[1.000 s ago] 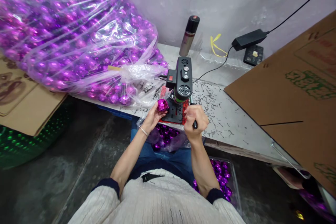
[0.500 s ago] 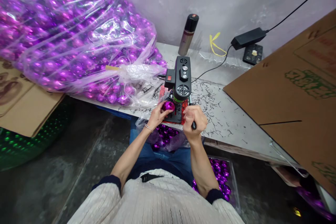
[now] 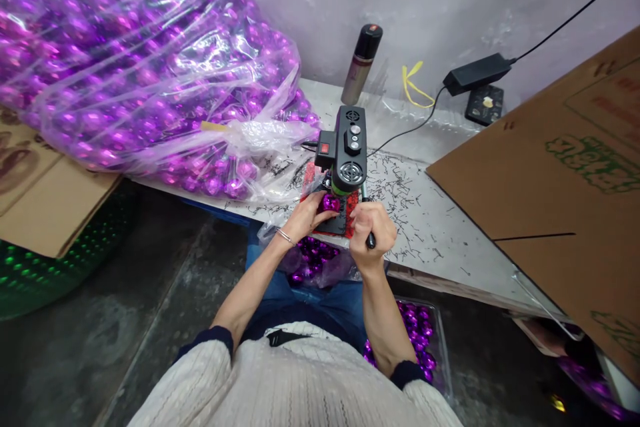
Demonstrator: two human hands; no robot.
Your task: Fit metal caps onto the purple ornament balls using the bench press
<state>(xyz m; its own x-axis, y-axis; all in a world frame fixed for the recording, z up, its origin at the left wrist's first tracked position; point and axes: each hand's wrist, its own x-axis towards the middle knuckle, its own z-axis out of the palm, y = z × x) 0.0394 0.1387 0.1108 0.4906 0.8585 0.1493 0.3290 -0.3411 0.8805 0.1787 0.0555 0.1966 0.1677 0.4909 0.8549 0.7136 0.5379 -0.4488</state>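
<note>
My left hand (image 3: 306,217) grips a shiny purple ball ornament (image 3: 331,202) between thumb and fingers. The ball sits under the head of a small black bench machine (image 3: 349,140) with round vents, buttons and a red switch. My right hand (image 3: 373,230) is wrapped round the black-ended lever handle (image 3: 371,241) on the machine's right side. Beneath the machine lies a red mat (image 3: 353,203), partly covered by its black base. In my lap, below the table edge, is an open plastic bag of purple balls (image 3: 315,257).
A huge clear bag of purple balls (image 3: 150,73) fills the left. Behind the machine stand a spray can (image 3: 361,65) and a power adapter (image 3: 479,73). Small black bits litter the tabletop (image 3: 430,213). A cardboard box (image 3: 560,180) leans at right; a tub of balls (image 3: 423,340) sits below.
My left hand has moved the purple ball slightly right, further under the machine's head. My right hand stays on the lever, nearly unmoved.
</note>
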